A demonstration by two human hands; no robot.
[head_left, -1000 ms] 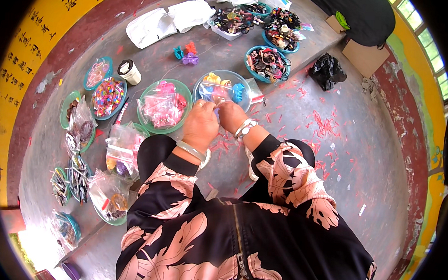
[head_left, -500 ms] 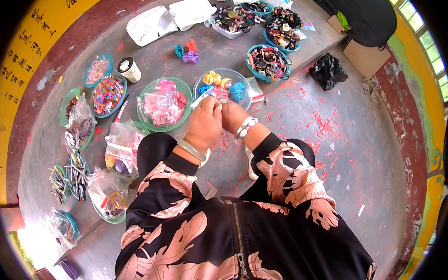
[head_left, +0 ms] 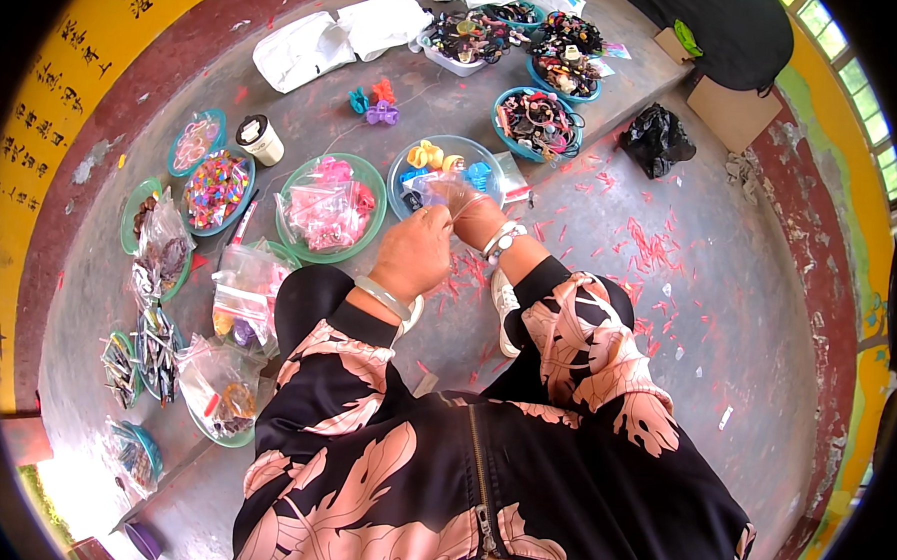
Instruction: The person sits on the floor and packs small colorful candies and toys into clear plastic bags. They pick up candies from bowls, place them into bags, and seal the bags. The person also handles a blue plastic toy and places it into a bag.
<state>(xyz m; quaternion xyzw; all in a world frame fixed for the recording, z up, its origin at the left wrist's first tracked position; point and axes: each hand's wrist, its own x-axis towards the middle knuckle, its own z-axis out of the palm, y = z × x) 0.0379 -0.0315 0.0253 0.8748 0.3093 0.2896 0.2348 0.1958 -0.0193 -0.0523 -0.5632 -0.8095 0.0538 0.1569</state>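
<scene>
My left hand (head_left: 416,251) and my right hand (head_left: 469,213) meet over the near edge of a blue bowl (head_left: 409,166) of yellow and blue hair clips. Both pinch a small clear plastic bag (head_left: 440,189) between the fingertips. Each wrist carries a bangle, and the sleeves are black with a pink leaf print. To the left stands a green bowl (head_left: 301,247) heaped with clear packets of pink items.
Several more bowls of hair accessories and bagged goods ring the concrete floor at left (head_left: 215,186) and at the far side (head_left: 536,123). A white spool (head_left: 260,139), white bags (head_left: 297,45), a black bag (head_left: 656,139) and a cardboard box (head_left: 733,112) lie around. Red scraps litter the floor at right.
Both hands stayed together at the blue bowl's near edge, shifting only slightly while working the small clear bag between the fingers.
</scene>
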